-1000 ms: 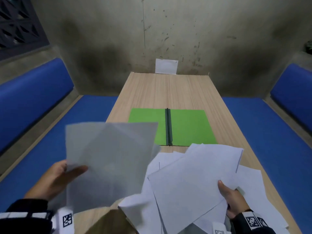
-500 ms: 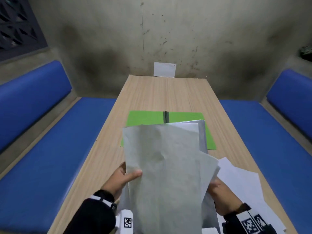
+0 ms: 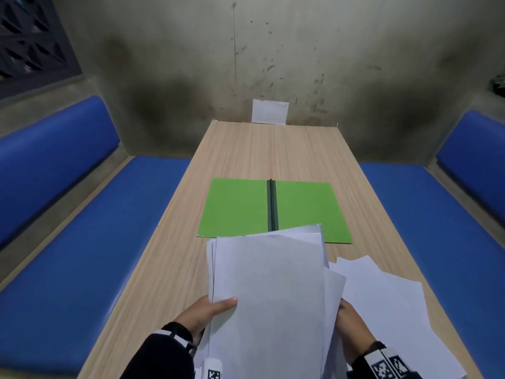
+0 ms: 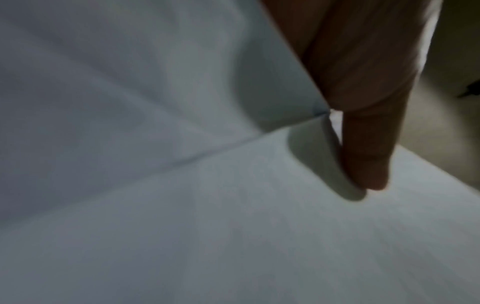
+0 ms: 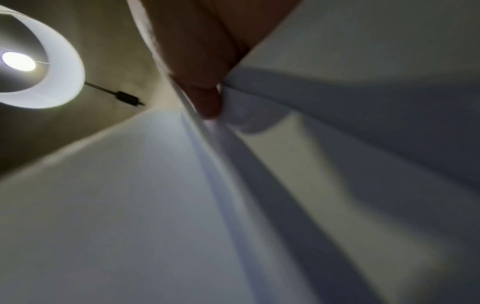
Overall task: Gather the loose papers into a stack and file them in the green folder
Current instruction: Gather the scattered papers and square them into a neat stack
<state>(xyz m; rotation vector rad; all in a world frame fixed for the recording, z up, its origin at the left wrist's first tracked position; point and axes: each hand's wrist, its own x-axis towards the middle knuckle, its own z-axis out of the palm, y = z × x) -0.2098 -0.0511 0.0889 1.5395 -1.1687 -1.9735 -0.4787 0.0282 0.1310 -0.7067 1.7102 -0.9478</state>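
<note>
Dim room, head view bowed at its edges; a glaring ceiling lamp [image 5: 19, 61] lights blurred wrist views.

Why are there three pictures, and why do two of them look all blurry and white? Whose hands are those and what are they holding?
No machine here: these are a person's two hands. The person wears three cameras. The big picture comes from one on the head, looking down at a wooden table. The other two sit on the wrists, so close to the paper that nearly everything looks white and fuzzy.

The left hand and the right hand hold a stack of white papers from both sides. In the left wrist picture you see the thumb pressing on the top sheet. More loose papers lie on the table to the right. Behind the stack an open green folder lies flat. The right wrist camera also catches a ceiling lamp.
</note>
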